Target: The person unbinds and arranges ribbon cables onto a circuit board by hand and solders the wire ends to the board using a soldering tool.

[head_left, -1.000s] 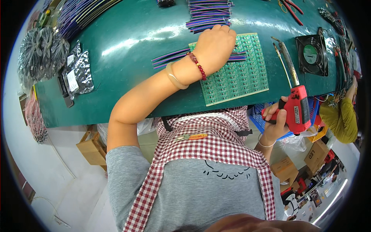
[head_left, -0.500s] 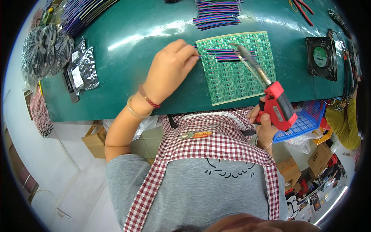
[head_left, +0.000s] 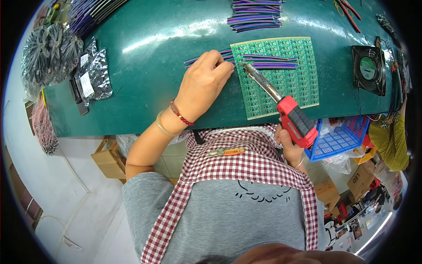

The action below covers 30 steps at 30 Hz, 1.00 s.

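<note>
A green circuit board panel [head_left: 285, 83] lies on the dark green table [head_left: 154, 57]. Across its top edge runs a strip of coloured ribbon wires [head_left: 268, 61]. My left hand [head_left: 204, 86] presses on the left end of those wires at the board's left edge. My right hand [head_left: 288, 145] grips the red handle of a soldering iron [head_left: 281, 105]. The iron's metal tip rests at the board's upper left, just right of my left fingertips.
More bundles of coloured wires [head_left: 255, 13] lie at the table's far edge. A black fan [head_left: 369, 68] sits right of the board, red-handled pliers [head_left: 349, 11] beyond it. Silver bags [head_left: 92, 77] and dark coils [head_left: 44, 55] lie at left. A blue basket [head_left: 338, 138] hangs by my right hip. A person in yellow [head_left: 389, 141] is at right.
My left hand slid left off the board onto the wire end. My right hand lifted the soldering iron from beside the table onto the board's upper left.
</note>
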{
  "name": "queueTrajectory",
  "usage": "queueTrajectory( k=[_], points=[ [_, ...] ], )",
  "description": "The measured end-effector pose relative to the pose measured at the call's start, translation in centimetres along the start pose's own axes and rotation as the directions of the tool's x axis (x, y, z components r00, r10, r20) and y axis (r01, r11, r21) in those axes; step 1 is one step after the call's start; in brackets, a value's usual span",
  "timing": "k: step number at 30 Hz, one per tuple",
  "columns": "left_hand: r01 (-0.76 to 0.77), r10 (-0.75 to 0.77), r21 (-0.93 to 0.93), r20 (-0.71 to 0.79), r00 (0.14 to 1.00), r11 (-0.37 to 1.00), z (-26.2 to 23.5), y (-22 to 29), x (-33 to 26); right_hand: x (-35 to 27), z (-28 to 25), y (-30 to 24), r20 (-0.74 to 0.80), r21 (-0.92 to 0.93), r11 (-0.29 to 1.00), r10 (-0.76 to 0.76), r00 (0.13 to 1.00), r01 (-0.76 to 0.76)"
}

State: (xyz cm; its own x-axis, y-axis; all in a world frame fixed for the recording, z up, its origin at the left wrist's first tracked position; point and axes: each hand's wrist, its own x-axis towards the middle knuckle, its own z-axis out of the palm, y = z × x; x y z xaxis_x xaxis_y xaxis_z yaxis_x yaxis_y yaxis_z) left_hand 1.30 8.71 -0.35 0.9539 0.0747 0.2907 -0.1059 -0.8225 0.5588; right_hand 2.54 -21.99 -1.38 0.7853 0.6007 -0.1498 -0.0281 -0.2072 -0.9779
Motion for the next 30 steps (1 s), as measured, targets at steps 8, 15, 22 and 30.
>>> queueTrajectory(
  k=[8,15,22,30],
  points=[
    [-0.009,0.009,-0.002,0.006,1.000,1.000,0.0,0.0,0.1,0.0,0.2,0.1,-0.103,0.027,0.997,0.081,0.991,-0.078],
    [-0.017,0.017,0.002,-0.005,1.000,1.000,0.1,-0.1,0.1,0.0,0.3,0.1,-0.120,-0.107,0.993,0.030,0.992,-0.043],
    [-0.012,0.012,0.027,0.008,1.000,1.000,0.1,-0.1,0.1,-0.4,-0.1,-0.7,-0.125,0.045,0.995,0.089,0.988,-0.084],
    [-0.028,0.028,0.040,-0.003,1.000,0.999,0.2,-0.2,0.1,-0.7,-0.2,0.2,-0.083,-0.111,0.992,0.050,0.995,-0.059]
  ],
)
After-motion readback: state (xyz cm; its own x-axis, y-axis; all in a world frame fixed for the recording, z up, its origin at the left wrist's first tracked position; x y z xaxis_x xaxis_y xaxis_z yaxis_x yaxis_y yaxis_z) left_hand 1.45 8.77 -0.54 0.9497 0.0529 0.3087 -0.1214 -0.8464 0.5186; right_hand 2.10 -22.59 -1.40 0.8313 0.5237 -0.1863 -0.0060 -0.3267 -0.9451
